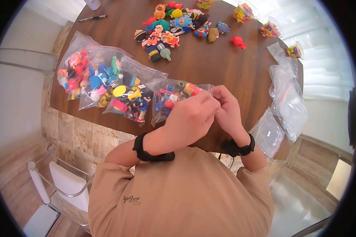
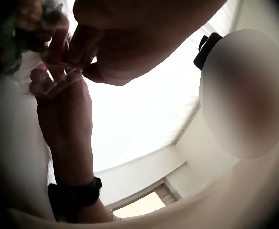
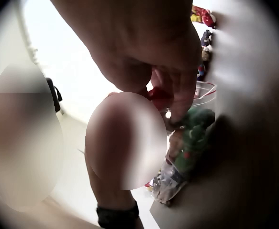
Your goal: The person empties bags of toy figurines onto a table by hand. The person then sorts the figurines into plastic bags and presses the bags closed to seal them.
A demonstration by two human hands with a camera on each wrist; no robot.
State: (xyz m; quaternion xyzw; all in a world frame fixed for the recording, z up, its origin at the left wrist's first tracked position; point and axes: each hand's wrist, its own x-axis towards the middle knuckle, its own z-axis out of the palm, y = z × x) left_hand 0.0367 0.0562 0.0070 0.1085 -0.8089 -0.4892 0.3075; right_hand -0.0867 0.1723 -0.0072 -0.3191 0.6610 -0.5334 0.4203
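Observation:
Both hands meet at the mouth of a clear zip bag filled with small toy figures, lying at the table's near edge. My left hand pinches the bag's edge from the left, its fingertips partly hidden. Close against it, my right hand pinches the same edge with thumb and curled fingers. Clear plastic shows at the fingertips in the left wrist view. In the right wrist view a green figure shows inside the bag, below the right hand.
Left lie more filled bags of figures. A heap of loose figures sits at the back, a red figure apart from it. Unfilled bags overlap along the right edge. Cups of colourful pieces stand back right; a pen lies back left.

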